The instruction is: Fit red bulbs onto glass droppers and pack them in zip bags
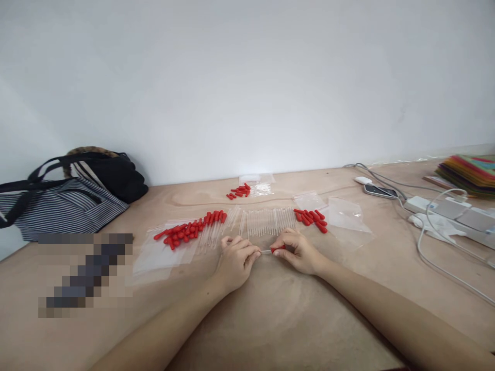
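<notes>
Near the middle of the table, my left hand (pixel 238 257) pinches a thin clear dropper tube (pixel 266 252). My right hand (pixel 297 251) is closed on a red rubber bulb (pixel 277 249) at the tube's right end; how far the bulb sits on the tube is hidden by the fingers. Just beyond my hands lies a row of clear tubes (pixel 266 221). Loose red bulbs (pixel 311 219) lie to the right of that row. On the left, droppers with red bulbs (pixel 211 221) lie beside a heap of red bulbs (pixel 181 236) on plastic bags (pixel 162 257).
Further back are more red bulbs (pixel 240 191) and a bag of tubes (pixel 263 186). A flat plastic bag (pixel 348 221) lies right. Bags (pixel 73 201) stand at the left. A phone-like device (pixel 379 191), power strip (pixel 456 214), cables and colourful stack (pixel 467 175) occupy the right side.
</notes>
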Demonstrator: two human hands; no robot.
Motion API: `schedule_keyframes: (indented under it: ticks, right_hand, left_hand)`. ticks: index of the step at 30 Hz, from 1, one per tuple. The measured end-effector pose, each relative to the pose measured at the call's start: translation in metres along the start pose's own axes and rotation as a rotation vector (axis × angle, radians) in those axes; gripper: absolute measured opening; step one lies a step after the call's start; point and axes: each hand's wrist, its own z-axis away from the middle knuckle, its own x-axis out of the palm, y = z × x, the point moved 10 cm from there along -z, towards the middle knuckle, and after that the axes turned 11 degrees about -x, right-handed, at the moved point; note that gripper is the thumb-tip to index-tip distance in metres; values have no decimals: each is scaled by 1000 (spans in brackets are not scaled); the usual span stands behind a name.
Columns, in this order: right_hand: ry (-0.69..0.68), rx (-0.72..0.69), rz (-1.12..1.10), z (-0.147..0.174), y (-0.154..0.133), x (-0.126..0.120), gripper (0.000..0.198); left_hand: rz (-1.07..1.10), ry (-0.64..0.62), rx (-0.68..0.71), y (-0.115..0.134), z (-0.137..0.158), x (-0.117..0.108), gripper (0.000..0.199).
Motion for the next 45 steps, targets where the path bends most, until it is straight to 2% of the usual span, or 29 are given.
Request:
schedule_keyframes:
  ticks: [11,17,24,28,32,37,45]
  right_hand:
    - [44,-86,105,-1,-12,-4,10]
    - [128,-123,99,-2,-16,-8,7]
    - [147,-112,69,-3,-20,-6,6]
    - [140,-103,98,-5,-17,-5,10]
    - [107,-104,141,-5,-11,-6,29]
    - [75,-144,168,-4,-14,-5,6]
    - [191,-154,174,-4,-21,-11,14]
  left_hand:
    - [-16,38,17,4,2,-4,23]
    - [19,125,55,7,4,-11,23]
    - [45,161,86,11,5,-14,22]
    - [56,156,87,11,3,-14,22]
    - [53,147,83,8,2,-15,20]
    - [62,138,82,8,3,-14,20]
    - [74,159,106,10,6,-10,21]
